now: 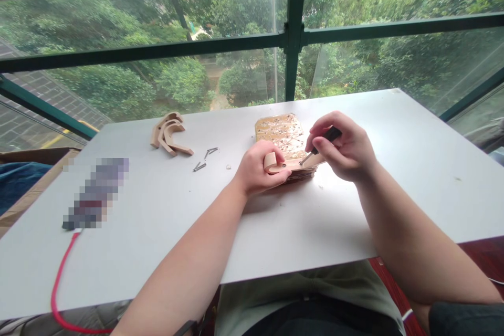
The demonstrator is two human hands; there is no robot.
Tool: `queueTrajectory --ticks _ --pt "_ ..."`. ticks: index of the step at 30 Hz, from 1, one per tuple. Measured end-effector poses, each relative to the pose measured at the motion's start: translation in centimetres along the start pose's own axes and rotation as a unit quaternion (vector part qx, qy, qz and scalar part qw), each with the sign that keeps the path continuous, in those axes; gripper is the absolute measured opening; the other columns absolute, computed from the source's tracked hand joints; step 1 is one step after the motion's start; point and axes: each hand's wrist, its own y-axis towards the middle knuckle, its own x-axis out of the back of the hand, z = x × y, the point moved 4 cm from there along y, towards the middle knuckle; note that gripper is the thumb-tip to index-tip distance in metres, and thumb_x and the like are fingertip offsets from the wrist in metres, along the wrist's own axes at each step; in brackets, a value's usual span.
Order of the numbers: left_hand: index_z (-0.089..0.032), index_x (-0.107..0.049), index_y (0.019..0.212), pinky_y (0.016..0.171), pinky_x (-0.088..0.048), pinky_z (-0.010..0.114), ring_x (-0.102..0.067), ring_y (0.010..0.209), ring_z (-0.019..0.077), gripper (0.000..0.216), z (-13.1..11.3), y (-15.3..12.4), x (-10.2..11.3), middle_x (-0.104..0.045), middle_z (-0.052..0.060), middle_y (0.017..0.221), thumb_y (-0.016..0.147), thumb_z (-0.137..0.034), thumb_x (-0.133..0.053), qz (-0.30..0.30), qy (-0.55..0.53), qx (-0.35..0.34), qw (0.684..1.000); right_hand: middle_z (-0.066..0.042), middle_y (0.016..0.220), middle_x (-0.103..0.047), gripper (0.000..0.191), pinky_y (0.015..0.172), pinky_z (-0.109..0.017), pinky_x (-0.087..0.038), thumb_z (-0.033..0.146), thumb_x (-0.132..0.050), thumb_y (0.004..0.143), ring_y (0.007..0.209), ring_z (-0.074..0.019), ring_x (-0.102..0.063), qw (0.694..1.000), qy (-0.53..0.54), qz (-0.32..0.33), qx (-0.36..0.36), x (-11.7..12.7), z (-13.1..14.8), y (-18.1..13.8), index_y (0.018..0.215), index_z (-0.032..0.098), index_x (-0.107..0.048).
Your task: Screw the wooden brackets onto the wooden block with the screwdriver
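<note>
Two bare forearms reach from the near edge over a white table [157,231]. At the near left a red cable [59,278] loops off the table's edge and runs up to a blurred dark object [96,191] lying flat on top. Beyond the table's left edge is what looks like an open cardboard box [39,155] with blue fabric [18,181] in it (most of it is cut off by the frame).

Near the middle of the table the left hand [255,170] is curled, thumb and fingers pinching a small curved wooden piece [271,160] against the near end of a flat wooden board [281,134]. The piece is pale, smooth and bent like a hook. The board is yellower, with a mottled face. The right hand [348,152] is closed round the black handle of a screwdriver [329,135]; its tilted shaft points down-left, tip at a screw in the piece.

Left of the hands, loose screws [199,166] lie on the bare top. Farther back, more curved pieces [169,135] lie stacked together. Behind the table stand a green window frame [293,37] and trees
</note>
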Motion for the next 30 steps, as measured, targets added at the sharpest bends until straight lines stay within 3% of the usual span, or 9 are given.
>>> queueTrajectory --ticks 3,9,15,20,25,30 --pt "-0.022 -0.061 0.081 0.080 -0.052 0.035 -0.063 0.082 0.0190 0.021 0.0 0.0 0.0 -0.066 0.000 0.083 0.071 -0.027 -0.079 -0.001 -0.001 -0.003 1.000 -0.004 0.085 -0.071 0.019 0.058 -0.030 -0.046 0.022 -0.050 0.090 0.072 -0.0176 -0.065 0.997 0.061 0.040 -0.007 0.1 0.3 0.0 0.106 0.022 -0.060" --pt "-0.022 -0.061 0.081 0.080 -0.052 0.035 -0.063 0.083 0.0199 0.021 0.1 0.0 0.0 -0.066 0.001 0.084 0.072 -0.029 -0.079 0.005 0.000 0.007 1.000 -0.006 0.091 -0.074 0.020 0.059 -0.030 -0.047 0.022 -0.053 0.093 0.074 -0.0170 -0.066 0.995 0.070 0.053 -0.040 -0.1 -0.2 -0.1 0.113 0.021 -0.058" --pt "-0.022 -0.061 0.081 0.080 -0.052 0.035 -0.062 0.082 0.0194 0.022 0.0 0.0 0.0 -0.066 0.001 0.084 0.071 -0.029 -0.079 -0.001 0.007 -0.001 1.000 -0.005 0.085 -0.073 0.010 0.070 -0.031 -0.052 0.030 -0.064 0.095 0.080 -0.0181 -0.069 0.997 0.048 0.045 -0.027 -0.3 0.3 0.3 0.097 0.020 -0.062" --pt "-0.022 -0.061 0.081 0.079 -0.052 0.034 -0.062 0.082 0.0189 0.021 0.0 0.0 -0.1 -0.065 0.000 0.082 0.072 -0.029 -0.079 -0.001 0.008 -0.006 1.000 0.000 0.073 -0.065 0.027 0.056 -0.028 -0.038 0.037 -0.080 0.083 0.062 -0.0126 -0.052 0.999 -0.017 0.015 -0.039 0.1 -0.2 0.4 0.079 0.021 -0.059" --pt "-0.022 -0.060 0.080 0.079 -0.052 0.034 -0.062 0.082 0.0196 0.022 0.1 0.0 -0.1 -0.065 0.000 0.081 0.071 -0.030 -0.079 0.000 0.006 0.001 1.000 0.002 0.065 -0.058 0.033 0.055 -0.028 -0.035 0.041 -0.071 0.089 0.057 -0.0110 -0.046 0.998 -0.047 0.019 -0.039 -0.1 -0.7 0.1 0.071 0.021 -0.053" --pt "-0.022 -0.060 0.080 0.080 -0.051 0.035 -0.062 0.083 0.0197 0.022 0.1 0.0 -0.1 -0.065 0.001 0.082 0.071 -0.030 -0.079 -0.001 0.001 0.004 1.000 -0.001 0.073 -0.065 0.021 0.060 -0.028 -0.042 0.037 -0.064 0.095 0.065 -0.0130 -0.057 0.997 -0.064 0.014 -0.031 -0.4 -0.8 0.1 0.083 0.020 -0.061"
